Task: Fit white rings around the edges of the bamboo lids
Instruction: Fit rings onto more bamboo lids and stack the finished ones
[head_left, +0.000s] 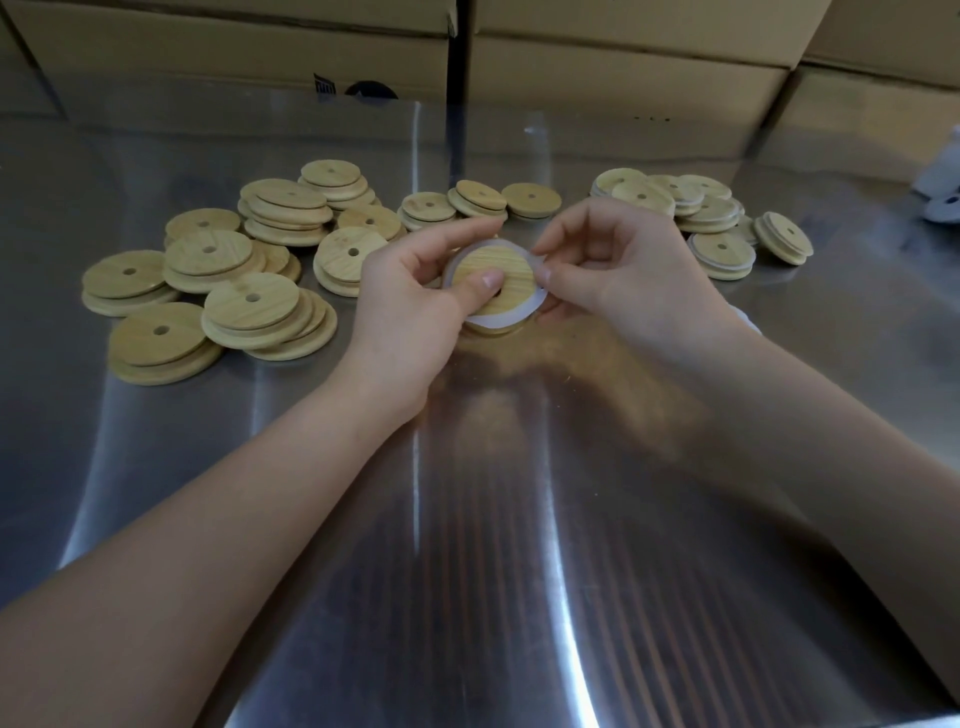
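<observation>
A big heap of bamboo lids lies at the left of the shiny metal worktop. They are stacked on each other, well over a dozen, too many to count surely. Each has one small hole.

The left hand grips one bamboo lid in the middle of the frame, just above the worktop. Its thumb presses on the lid's face and its fingers curl behind.

One white ring sits loosely around this lid. Behind it lie about five more lids.

The right hand pinches the ring at the lid's right edge with thumb and finger.

At the upper right is a smaller heap of about ten ringed lids. Cardboard boxes, at least three, line the top.
</observation>
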